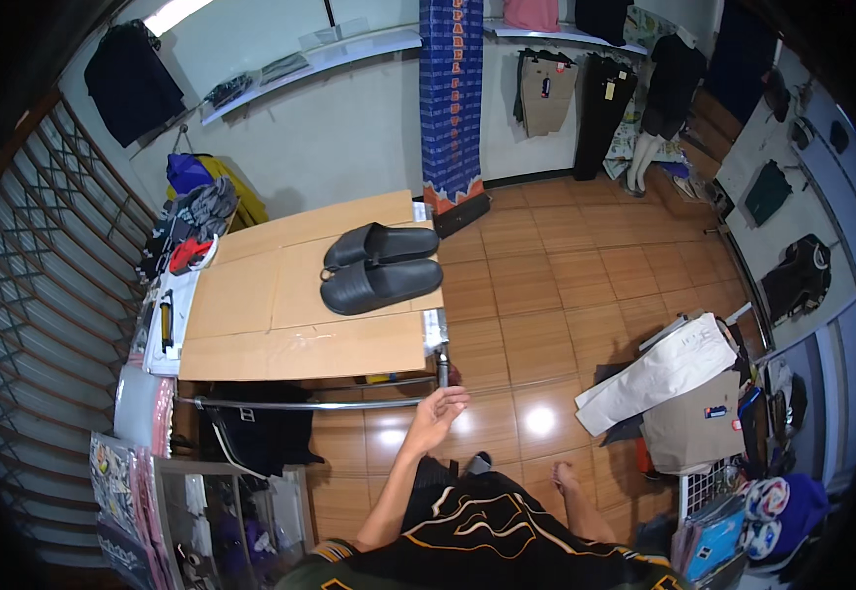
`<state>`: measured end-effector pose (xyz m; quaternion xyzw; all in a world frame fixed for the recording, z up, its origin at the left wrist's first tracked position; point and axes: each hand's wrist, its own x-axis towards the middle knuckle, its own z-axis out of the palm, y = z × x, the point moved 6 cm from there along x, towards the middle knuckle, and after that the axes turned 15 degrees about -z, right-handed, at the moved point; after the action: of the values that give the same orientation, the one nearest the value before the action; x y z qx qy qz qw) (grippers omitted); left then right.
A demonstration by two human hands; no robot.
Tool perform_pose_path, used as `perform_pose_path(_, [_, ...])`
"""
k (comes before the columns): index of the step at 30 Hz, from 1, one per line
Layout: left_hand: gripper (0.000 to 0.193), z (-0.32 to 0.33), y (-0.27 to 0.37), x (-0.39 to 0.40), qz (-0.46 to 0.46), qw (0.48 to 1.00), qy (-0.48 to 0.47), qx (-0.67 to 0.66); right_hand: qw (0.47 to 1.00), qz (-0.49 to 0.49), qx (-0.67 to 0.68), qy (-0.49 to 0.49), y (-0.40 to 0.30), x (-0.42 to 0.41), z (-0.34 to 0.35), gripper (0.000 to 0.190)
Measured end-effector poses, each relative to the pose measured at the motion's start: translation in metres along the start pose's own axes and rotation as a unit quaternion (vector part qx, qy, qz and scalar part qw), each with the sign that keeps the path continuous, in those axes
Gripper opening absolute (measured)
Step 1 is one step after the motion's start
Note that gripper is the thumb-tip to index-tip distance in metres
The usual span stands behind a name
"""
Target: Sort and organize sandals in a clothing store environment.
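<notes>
A pair of black slide sandals (pixel 384 268) lies side by side on a flattened cardboard sheet (pixel 251 346) that covers a table. Past the near right corner of the cardboard is my left hand (pixel 440 413), by the end of a metal rail (pixel 317 405); its fingers are slightly bent, and whether it touches the rail is unclear. Low over the tiled floor hangs my right hand (pixel 564 476), away from the table, with nothing visible in it. A yellow and black tool (pixel 167 322) rests on white material at the table's left end.
Dark trousers (pixel 266 424) hang from the rail. A glass display case (pixel 229 516) stands at lower left, near a folding metal gate (pixel 52 295). White trousers (pixel 656 376) and beige trousers (pixel 697 428) hang on a rack at right. A blue pillar (pixel 451 110) rises behind the table.
</notes>
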<state>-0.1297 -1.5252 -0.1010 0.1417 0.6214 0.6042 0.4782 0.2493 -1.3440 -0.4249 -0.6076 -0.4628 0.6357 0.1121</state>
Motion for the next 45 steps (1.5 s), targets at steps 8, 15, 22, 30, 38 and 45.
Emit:
perform_pose_path(8, [0.022, 0.063, 0.023, 0.071, -0.012, 0.997, -0.048, 0.055, 0.992, -0.1, 0.072, 0.027, -0.084, 0.007, 0.028, 0.016])
perform_pose_path(15, [0.029, 0.049, 0.051, 0.124, 0.044, 0.993, 0.071, -0.081, 0.977, -0.202, 0.01, -0.067, -0.229, 0.044, 0.098, 0.022])
perform_pose_path(22, [0.029, -0.007, 0.096, 0.105, 0.066, 0.887, 0.426, -0.165, 0.826, -0.501, -0.096, -0.24, -0.48, 0.06, 0.271, 0.025])
perform_pose_path(30, [0.054, -0.067, 0.089, 0.12, 0.086, 0.754, 0.631, -0.16, 0.673, -0.554, -0.172, -0.459, -0.613, 0.019, 0.454, 0.039])
perform_pose_path(38, [0.068, -0.059, 0.1, 0.136, -0.031, 0.735, 0.668, -0.107, 0.64, -0.552, -0.291, -0.447, -0.589, 0.033, 0.484, 0.033])
perform_pose_path(45, [0.064, -0.057, 0.114, 0.159, 0.059, 0.729, 0.659, -0.178, 0.671, -0.423, -0.201, -0.575, -0.608, 0.045, 0.479, 0.029])
